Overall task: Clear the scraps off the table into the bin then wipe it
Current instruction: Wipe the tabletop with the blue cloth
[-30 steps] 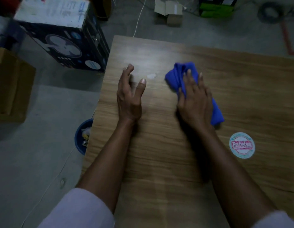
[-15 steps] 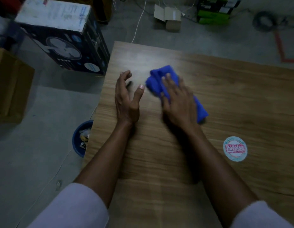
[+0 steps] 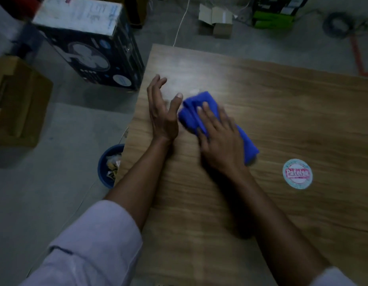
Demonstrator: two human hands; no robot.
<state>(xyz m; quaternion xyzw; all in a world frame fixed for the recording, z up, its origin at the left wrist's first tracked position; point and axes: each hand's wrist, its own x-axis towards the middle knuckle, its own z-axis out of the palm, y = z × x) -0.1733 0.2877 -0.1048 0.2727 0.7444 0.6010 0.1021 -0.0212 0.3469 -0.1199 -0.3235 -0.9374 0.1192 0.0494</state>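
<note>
Right hand flat, pressing blue cloth on counter, left hand released, edge-on at cloth's 9 o'clock

A tall dark box with a fan printed on it and a white top stands on the grey concrete floor at upper left; further left sits a brown cardboard box; 1 small open carton lies at the top, a white cable just left of it; green boxes, a coiled dark cable and a red floor line occupy the upper right; 1 round sticker with red lettering lies lower right.
</note>
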